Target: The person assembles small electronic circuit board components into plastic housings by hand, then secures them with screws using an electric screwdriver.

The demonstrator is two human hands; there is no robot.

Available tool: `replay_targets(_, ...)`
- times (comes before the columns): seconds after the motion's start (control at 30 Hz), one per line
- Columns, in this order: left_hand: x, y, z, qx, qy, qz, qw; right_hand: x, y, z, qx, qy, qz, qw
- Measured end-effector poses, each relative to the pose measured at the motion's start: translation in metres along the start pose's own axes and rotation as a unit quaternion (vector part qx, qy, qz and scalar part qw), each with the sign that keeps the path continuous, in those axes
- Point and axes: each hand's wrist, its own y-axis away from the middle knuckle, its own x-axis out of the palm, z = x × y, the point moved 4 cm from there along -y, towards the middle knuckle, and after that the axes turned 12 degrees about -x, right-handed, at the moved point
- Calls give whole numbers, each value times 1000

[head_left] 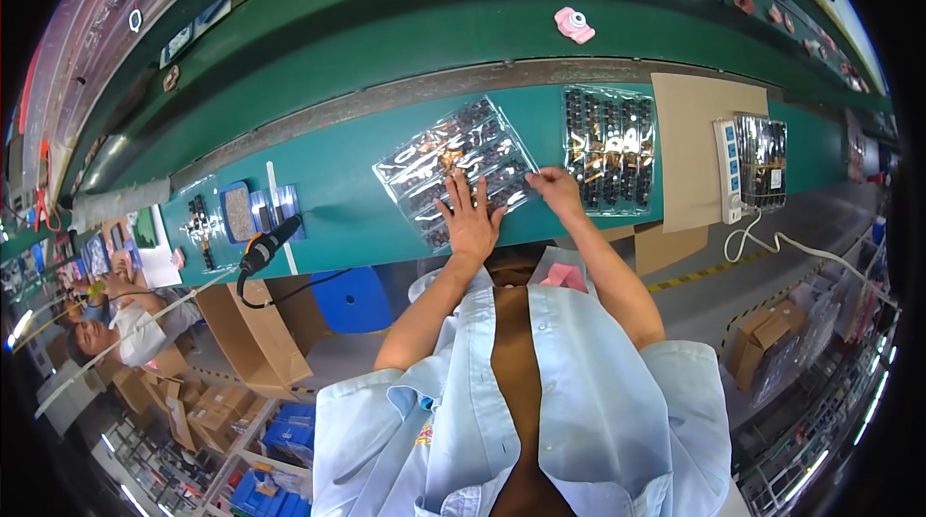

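Note:
A clear plastic blister tray (405,173) with rows of small dark parts lies tilted on the green bench in front of me. My left hand (471,226) rests flat on its near middle, fingers spread. At the tray's right edge, my right hand (557,191) has its thumb and fingers pinched together at the rim. Whether the fingertips grip the plastic edge or something smaller is too fine to make out. Just right of that hand lies a second clear tray (610,150) of dark parts, set square to the bench.
A cardboard sheet (690,155), a white power strip (730,170) and a banded stack of trays (762,162) lie right. An orange-black electric screwdriver (267,247) hangs left, near a blue bin (236,211). Beyond, a green conveyor carries a pink camera-shaped piece (575,25). A co-worker (145,324) sits far left.

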Motion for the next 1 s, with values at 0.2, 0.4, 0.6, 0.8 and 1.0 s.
replay_targets(0.2, 4, 2, 7, 12, -9, 0, 1000, 7, -40, 48, -70, 145, 25, 987)
replay_targets(0.4, 4, 1, 1, 12, -13, 24, 1000, 10, -61, 37, -84, 117, 16, 989)
replay_targets(0.6, 3, -9, 4, -94, 135, -6, 986, 18, -39, 6, -41, 109, 73, 991)
replay_targets(0.8, -3, -19, -6, -89, -1, -6, 996, 33, 6, -18, 2, -21, 42, 999)
replay_targets(1.0, 5, -18, -2, -71, -29, 0, 997, 35, 18, -8, -4, -51, -40, 998)
